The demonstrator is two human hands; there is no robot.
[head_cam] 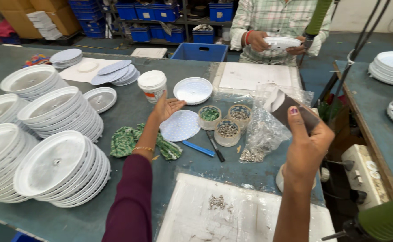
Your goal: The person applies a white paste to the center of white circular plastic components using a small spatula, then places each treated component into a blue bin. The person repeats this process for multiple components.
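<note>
Nearest the camera, a white sheet with a small scatter of tiny metal bits is lying on the tabletop. At the left, stacks of white round lids are standing in leaning rows. Just right of them, a green patterned cloth is lying beside the maroon-sleeved forearm. The left hand is reaching far over the tabletop, palm up with its fingers spread open, holding nothing and hovering just above a thin perforated white disc. A white cup is standing just beyond the hand, and a white lid is lying to the right of that cup. Three small round tubs of little parts are sitting right of the disc. The right hand is raised, its fingers closed around a dark brown packet, with a clear plastic bag hanging beside it. At the far side, another person is holding a white lid.
</note>
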